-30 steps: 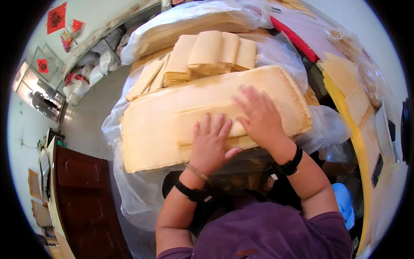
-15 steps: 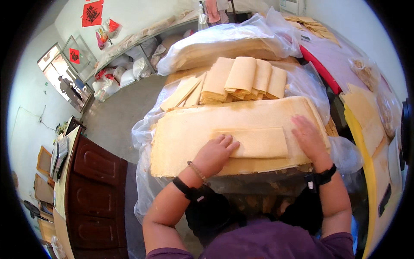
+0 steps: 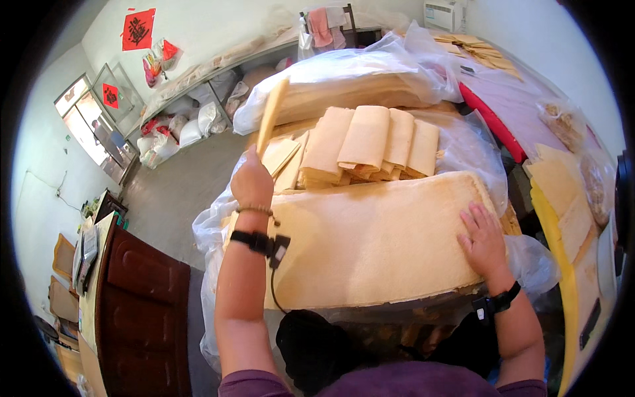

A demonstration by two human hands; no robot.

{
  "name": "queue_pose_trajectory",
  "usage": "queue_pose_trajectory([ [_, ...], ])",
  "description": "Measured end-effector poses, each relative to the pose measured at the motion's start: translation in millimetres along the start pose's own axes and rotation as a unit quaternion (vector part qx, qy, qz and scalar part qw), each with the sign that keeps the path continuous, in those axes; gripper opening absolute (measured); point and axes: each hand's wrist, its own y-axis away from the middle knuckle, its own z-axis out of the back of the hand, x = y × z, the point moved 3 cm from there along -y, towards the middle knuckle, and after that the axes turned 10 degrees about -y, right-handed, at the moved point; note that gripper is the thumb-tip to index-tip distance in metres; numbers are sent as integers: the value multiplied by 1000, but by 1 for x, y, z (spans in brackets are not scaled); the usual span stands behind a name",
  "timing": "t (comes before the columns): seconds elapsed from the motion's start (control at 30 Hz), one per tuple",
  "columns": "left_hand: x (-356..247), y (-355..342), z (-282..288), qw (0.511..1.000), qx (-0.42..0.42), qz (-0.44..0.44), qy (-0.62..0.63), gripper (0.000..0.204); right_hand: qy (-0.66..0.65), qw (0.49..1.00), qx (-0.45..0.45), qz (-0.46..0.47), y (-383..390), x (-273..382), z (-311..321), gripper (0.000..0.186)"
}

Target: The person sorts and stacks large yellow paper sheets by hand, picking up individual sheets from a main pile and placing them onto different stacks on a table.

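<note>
A large stack of pale tan sheets (image 3: pixel 370 245), which look like bean curd skin, lies in front of me. Above its far left corner, my left hand (image 3: pixel 253 180) is closed on a folded tan sheet (image 3: pixel 272 112), held up nearly edge-on to view. My right hand (image 3: pixel 483 241) rests on the stack near its right edge, fingers apart and holding nothing. Just beyond the stack sits a pile of folded sheets (image 3: pixel 364 135), several of them overlapping. Flatter folded pieces (image 3: pixel 289 169) lie left of that pile, close to my left hand.
Clear plastic (image 3: pixel 218 255) hangs around the stack. Another plastic-covered stack (image 3: pixel 344 83) stands farther back. At right, more sheets (image 3: pixel 562 192) lie on a yellow-edged surface. A dark red wooden cabinet (image 3: pixel 142 298) is at left. A person (image 3: pixel 106 140) stands by the far doorway.
My left hand has picked the folded sheet up off the stack and carried it left and away from me. My right hand has come down onto the stack's right side.
</note>
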Motion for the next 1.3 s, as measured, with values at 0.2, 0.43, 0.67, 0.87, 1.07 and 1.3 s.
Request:
queue_pose_trajectory([
  [0.2, -6, -4, -136, 947, 304, -105, 12, 39, -8, 999, -28, 25, 0, 0, 1, 51],
  [0.43, -3, -5, -96, 956, 253, -121, 85, 51, -31, 999, -38, 16, 2, 4, 1, 51],
  [0.67, -108, 162, 82, 754, 279, -317, 503, 27, -5, 999, -37, 3, 9, -9, -8, 51],
  [0.87, -123, 367, 63, 454, 636, -456, 426, 40, -12, 998, -57, 17, 1, -4, -11, 50],
  [1.07, -88, 455, -48, 623, 577, -470, 239, 49, -31, 997, -74, 8, 5, -8, -13, 47],
  [1.3, -78, 448, -65, 627, 628, -441, 132, 45, -58, 992, -110, -4, 12, -4, -7, 40],
])
